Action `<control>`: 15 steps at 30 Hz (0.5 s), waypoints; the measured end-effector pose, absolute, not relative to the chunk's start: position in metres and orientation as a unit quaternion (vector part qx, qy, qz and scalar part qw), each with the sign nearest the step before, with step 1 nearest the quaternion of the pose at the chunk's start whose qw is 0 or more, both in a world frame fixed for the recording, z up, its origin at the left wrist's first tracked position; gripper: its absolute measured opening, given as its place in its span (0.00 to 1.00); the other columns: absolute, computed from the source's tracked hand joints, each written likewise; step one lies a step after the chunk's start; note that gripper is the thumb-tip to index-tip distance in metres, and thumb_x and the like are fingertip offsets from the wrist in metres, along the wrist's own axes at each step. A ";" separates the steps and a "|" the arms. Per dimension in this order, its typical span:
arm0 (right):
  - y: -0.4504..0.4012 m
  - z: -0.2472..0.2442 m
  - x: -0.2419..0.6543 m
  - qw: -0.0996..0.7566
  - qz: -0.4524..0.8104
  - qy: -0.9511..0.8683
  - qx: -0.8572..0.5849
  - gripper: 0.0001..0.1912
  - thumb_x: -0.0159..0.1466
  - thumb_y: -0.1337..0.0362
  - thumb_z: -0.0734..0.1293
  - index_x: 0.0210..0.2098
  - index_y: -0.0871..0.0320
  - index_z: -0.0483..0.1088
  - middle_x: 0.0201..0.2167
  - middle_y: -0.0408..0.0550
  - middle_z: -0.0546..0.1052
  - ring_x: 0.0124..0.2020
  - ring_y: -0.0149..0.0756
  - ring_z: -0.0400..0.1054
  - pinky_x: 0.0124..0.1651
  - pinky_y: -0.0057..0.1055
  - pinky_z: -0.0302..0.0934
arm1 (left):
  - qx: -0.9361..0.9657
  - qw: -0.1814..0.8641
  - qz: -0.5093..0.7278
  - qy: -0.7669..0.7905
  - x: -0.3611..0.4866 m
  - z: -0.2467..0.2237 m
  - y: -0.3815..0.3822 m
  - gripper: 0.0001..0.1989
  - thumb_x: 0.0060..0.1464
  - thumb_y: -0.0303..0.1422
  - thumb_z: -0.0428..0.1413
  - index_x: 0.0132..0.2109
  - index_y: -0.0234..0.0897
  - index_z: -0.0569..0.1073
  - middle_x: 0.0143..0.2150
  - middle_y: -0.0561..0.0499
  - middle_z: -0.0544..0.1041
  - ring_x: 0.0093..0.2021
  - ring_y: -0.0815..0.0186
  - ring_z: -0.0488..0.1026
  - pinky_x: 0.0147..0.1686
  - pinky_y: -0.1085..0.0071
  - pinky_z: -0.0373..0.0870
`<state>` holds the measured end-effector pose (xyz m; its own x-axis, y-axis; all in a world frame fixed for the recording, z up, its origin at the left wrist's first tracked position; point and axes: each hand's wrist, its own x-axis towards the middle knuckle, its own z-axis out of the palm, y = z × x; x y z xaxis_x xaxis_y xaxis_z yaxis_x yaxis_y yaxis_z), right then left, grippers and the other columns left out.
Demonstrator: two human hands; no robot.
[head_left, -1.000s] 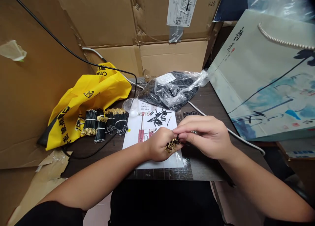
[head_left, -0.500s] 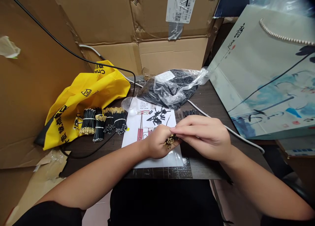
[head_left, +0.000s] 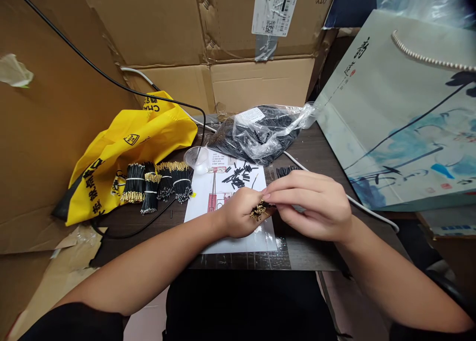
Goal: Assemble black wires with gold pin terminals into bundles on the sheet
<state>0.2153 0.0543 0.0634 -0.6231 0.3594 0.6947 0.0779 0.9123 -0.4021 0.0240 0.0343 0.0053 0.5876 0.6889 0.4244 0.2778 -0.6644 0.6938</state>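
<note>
My left hand [head_left: 241, 213] is closed around a bunch of gold-tipped pieces [head_left: 259, 211], whose round gold ends stick out toward me. Beside it my right hand [head_left: 314, 204] has its thumb and fingertips pinched together at the top of the bunch; what they hold is too small to make out. Both hands are over the front of a printed white sheet [head_left: 238, 246]. Short black tubes [head_left: 238, 176] lie scattered on the sheet behind my hands. Past my right hand is a row of black pieces [head_left: 286, 171], partly hidden.
Tied bundles of black wires with gold ends [head_left: 133, 182] lie at left beside a yellow bag [head_left: 126, 138]. A clear bag of black pieces [head_left: 260, 133], a plastic cup [head_left: 197, 158] and a white cable [head_left: 297, 163] are behind. A large paper bag [head_left: 405, 118] stands right.
My right hand has shifted slightly to the right, its pinched fingertips moving with it. My left hand still holds the bunch, which has turned a little.
</note>
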 end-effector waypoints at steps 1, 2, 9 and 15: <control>0.054 0.064 0.215 0.419 0.167 -0.883 -0.128 0.17 0.60 0.75 0.64 0.46 0.53 0.75 0.41 0.49 0.80 0.39 0.35 0.74 0.41 0.34 0.71 | 0.840 0.294 0.352 0.289 0.024 0.005 0.034 0.12 0.63 0.37 0.51 0.36 0.33 0.72 0.28 0.53 0.72 0.28 0.71 0.68 0.29 0.76 0.65; 0.054 0.064 0.215 0.421 0.167 -0.881 -0.133 0.18 0.60 0.75 0.64 0.45 0.53 0.75 0.42 0.49 0.79 0.40 0.35 0.74 0.42 0.35 0.71 | 0.837 0.299 0.355 0.289 0.024 0.004 0.035 0.12 0.63 0.36 0.51 0.37 0.33 0.72 0.29 0.53 0.72 0.28 0.71 0.69 0.30 0.76 0.65; 0.053 0.063 0.214 0.453 0.162 -0.864 -0.147 0.19 0.58 0.77 0.63 0.44 0.54 0.76 0.40 0.50 0.79 0.41 0.37 0.74 0.42 0.35 0.72 | 0.809 0.359 0.364 0.289 0.025 0.007 0.034 0.09 0.62 0.33 0.51 0.36 0.32 0.70 0.27 0.54 0.69 0.28 0.73 0.63 0.32 0.75 0.63; 0.055 0.061 0.214 0.444 0.154 -0.870 -0.147 0.20 0.58 0.76 0.62 0.45 0.53 0.76 0.40 0.50 0.79 0.39 0.38 0.74 0.41 0.36 0.72 | 0.811 0.362 0.353 0.296 0.025 0.010 0.034 0.12 0.63 0.34 0.49 0.34 0.33 0.69 0.26 0.55 0.67 0.28 0.73 0.62 0.31 0.75 0.62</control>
